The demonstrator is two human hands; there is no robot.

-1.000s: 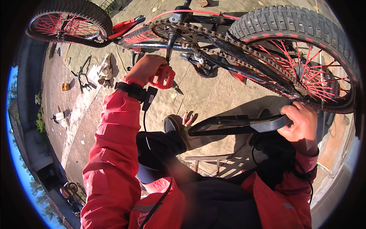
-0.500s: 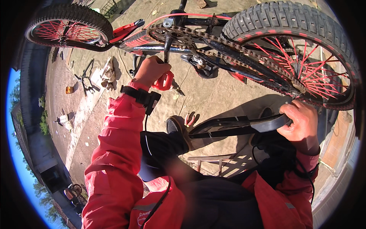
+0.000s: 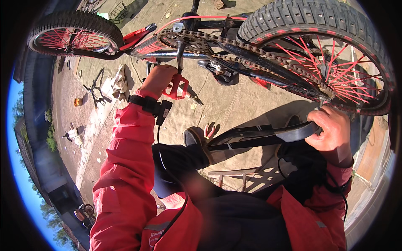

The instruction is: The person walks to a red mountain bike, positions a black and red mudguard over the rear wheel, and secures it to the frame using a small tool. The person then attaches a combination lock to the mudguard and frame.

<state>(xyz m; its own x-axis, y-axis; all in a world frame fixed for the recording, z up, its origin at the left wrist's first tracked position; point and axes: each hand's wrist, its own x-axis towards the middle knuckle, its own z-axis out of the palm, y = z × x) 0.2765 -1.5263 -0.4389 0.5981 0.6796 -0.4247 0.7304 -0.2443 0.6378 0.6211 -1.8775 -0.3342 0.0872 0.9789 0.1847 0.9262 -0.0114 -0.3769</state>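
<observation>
Bicycle with black frame and red spokes is on the far side of the scene, placed across it from left to right. Its left wheel looks smaller, and its right wheel, with a thick knobby tyre, looks bigger. A brown chain goes from the chainring, near the middle, to the hub of the right wheel.

The two hands are well apart. The left hand is bent around the red pedal, at the near end of the crank arm; its fingers are partly hidden. The right hand is closed on the right end of a long black curved part, which reaches left toward the left shoe. The fingertips of this hand are just beside the axle of the right wheel; whether they touch it, I cannot tell.

On the ground, to the left of the left hand, lie a pale cloth and a dark tool. Farther left is an amber jar. A small pinkish thing lies just beside the left shoe.
</observation>
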